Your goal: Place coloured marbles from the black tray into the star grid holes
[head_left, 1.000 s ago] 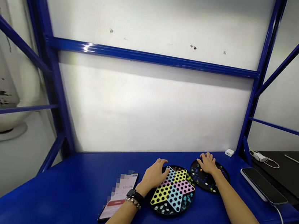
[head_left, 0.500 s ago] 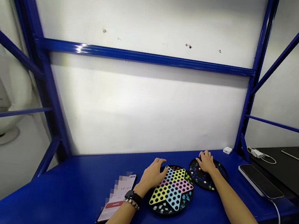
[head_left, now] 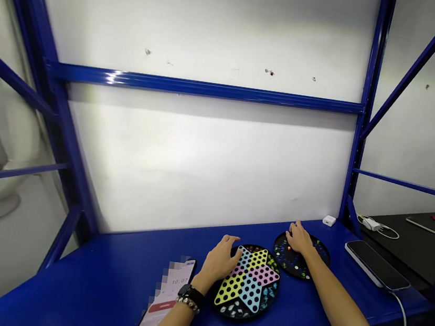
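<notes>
Left hand (head_left: 221,259) at the board (head_left: 244,276), right hand (head_left: 300,239) over the tray (head_left: 291,259)

The board, round and black-rimmed, lies flat on the blue table (head_left: 107,282), a star of blue, yellow and pink points on its face, dotted with dark holes. Between the points sit loose pieces: white (head_left: 234,309) along the near edge, blue on the right, green at the far right. The left hand is at its left rim, thumb over a blue point of the star. Its grip is loose – thumb and index finger stand apart, with nothing seen between them.

The tray, also round and black, lies just beyond the board to the right. Blue, green and white bits are scattered in it, with one orange piece (head_left: 289,248) near the right hand. That hand reaches in with its fingers bent downward; whether they pinch anything cannot be told.

A watch (head_left: 186,290) and a beaded bracelet (head_left: 188,303) circle the left wrist. Beside it lies a phone (head_left: 173,284), screen lit and partly pixelated. To the right of the tray, a dark-screened phone (head_left: 378,265) rests on a white block – a white cable (head_left: 404,318) trails from its near end.
</notes>
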